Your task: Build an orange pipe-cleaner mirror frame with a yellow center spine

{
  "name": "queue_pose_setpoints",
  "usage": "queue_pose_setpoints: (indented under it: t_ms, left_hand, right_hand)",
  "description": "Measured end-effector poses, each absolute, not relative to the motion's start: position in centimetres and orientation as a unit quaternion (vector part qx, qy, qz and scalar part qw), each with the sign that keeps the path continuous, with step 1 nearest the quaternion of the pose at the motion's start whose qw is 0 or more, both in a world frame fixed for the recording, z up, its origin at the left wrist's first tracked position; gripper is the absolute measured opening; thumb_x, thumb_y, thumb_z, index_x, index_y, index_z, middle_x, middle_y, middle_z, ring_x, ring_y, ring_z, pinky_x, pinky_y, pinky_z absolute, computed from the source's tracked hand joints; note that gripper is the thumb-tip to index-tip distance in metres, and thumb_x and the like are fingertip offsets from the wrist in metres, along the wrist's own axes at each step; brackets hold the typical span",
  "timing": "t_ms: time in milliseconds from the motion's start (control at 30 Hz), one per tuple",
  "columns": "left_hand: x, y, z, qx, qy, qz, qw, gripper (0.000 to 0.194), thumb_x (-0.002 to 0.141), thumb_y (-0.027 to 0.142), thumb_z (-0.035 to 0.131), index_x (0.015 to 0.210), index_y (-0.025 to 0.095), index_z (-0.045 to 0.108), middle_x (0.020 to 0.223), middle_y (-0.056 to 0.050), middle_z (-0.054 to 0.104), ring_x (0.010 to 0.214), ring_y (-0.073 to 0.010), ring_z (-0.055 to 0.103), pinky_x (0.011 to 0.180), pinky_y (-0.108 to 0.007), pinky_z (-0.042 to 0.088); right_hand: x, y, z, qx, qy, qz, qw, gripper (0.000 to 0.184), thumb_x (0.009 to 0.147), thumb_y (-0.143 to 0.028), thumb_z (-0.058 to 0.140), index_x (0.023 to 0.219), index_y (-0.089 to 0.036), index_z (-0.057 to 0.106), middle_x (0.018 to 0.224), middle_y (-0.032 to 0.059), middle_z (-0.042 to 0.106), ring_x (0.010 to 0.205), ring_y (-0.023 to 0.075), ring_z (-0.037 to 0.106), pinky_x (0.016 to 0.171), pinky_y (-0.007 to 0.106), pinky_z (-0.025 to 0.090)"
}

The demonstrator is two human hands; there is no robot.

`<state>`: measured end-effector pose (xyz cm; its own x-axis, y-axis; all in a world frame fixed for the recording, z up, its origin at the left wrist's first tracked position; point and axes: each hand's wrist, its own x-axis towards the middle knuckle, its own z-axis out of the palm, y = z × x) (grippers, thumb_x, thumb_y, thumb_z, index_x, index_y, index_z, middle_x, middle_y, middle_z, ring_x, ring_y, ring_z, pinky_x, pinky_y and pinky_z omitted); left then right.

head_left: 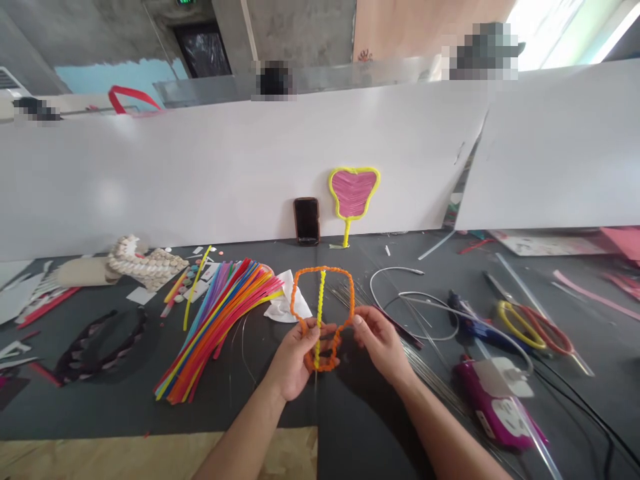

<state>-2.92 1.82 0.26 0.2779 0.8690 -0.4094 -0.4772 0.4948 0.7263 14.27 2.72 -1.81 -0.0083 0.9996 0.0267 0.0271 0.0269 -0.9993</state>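
Between my hands is an orange pipe-cleaner frame (pixel 351 287), bent into a rounded outline that narrows at the middle. A twisted yellow pipe cleaner (pixel 321 300) runs down its centre from the top edge to the bottom. My left hand (pixel 296 360) is closed on the lower left of the frame, its thumb by the yellow strip and its fingers behind. My right hand (pixel 380 340) pinches the frame's right side between thumb and fingers. Against the white board stands a pink fan-like shape (pixel 355 192) with a yellow pipe-cleaner rim and stem.
A fanned bundle of coloured pipe cleaners (pixel 215 327) and a white tissue (pixel 283 300) lie left. To the right are a white cable (pixel 425 337), scissors (pixel 537 327), a blue-handled tool (pixel 485 323) and a magenta power strip (pixel 500 407). A phone (pixel 307 220) leans on the white board (pixel 210 173).
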Motion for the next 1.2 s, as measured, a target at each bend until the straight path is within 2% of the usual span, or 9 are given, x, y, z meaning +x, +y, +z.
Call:
queue_pose_setpoints:
  t_ms: [100,233,467,700,1067,1200]
  left_hand:
    - [-2.7,1.6,0.6,0.255,0.423,0.429,0.756,0.036,0.067,0.021,0.077,0.093,0.020,0.052,0.110,-0.007,0.063,0.088,-0.0237,0.067,0.061,-0.032,0.058]
    - [-2.4,1.3,0.6,0.265,0.441,0.440,0.736,0.041,0.060,0.016,0.080,0.090,0.020,0.051,0.094,-0.001,0.061,0.086,-0.0216,0.067,0.061,-0.031,0.058]
    - [-2.1,1.3,0.3,0.272,0.444,0.453,0.723,0.044,0.058,0.017,0.081,0.091,0.020,0.052,0.079,0.003,0.058,0.077,-0.0173,0.065,0.060,-0.030,0.057]
    - [-1.8,1.1,-0.1,0.277,0.440,0.441,0.732,0.043,0.061,0.015,0.079,0.093,0.020,0.051,0.079,0.002,0.058,0.074,-0.0158,0.064,0.059,-0.029,0.056]
    - [-1.5,0.9,-0.2,0.285,0.449,0.441,0.723,0.044,0.059,0.017,0.080,0.093,0.020,0.052,0.076,0.003,0.058,0.070,-0.0154,0.065,0.058,-0.028,0.055]
    - [-1.7,1.0,-0.4,0.284,0.453,0.454,0.713,0.043,0.059,0.018,0.080,0.093,0.020,0.053,0.077,0.003,0.059,0.071,-0.0159,0.065,0.059,-0.029,0.056]
  right_hand:
    - [14.9,3.0,-2.0,-0.507,-0.561,0.374,0.537,0.020,0.085,-0.039,0.056,0.091,-0.020,0.058,0.078,0.0021,0.060,0.067,0.0142,0.054,0.062,0.025,0.046]
    - [15.0,2.7,-2.1,-0.491,-0.661,0.324,0.466,0.017,0.086,-0.031,0.054,0.097,-0.023,0.064,0.083,0.0027,0.067,0.064,0.0141,0.058,0.062,0.025,0.046]
    - [14.8,2.5,-2.6,-0.463,-0.706,0.333,0.419,0.030,0.085,-0.024,0.052,0.112,-0.030,0.065,0.095,0.0029,0.073,0.075,0.0190,0.068,0.068,0.029,0.050]
    - [14.7,2.6,-3.0,-0.446,-0.759,0.283,0.380,0.031,0.089,-0.019,0.044,0.110,-0.027,0.066,0.085,0.0051,0.072,0.070,0.0170,0.067,0.063,0.026,0.049]
    - [14.4,2.3,-2.7,-0.465,-0.742,0.278,0.395,0.028,0.088,-0.018,0.044,0.099,-0.026,0.069,0.080,0.0053,0.071,0.065,0.0172,0.065,0.060,0.027,0.047]
    - [14.3,2.2,-2.7,-0.468,-0.715,0.313,0.414,0.027,0.088,-0.024,0.047,0.106,-0.028,0.067,0.086,0.0055,0.071,0.072,0.0192,0.066,0.065,0.030,0.048]
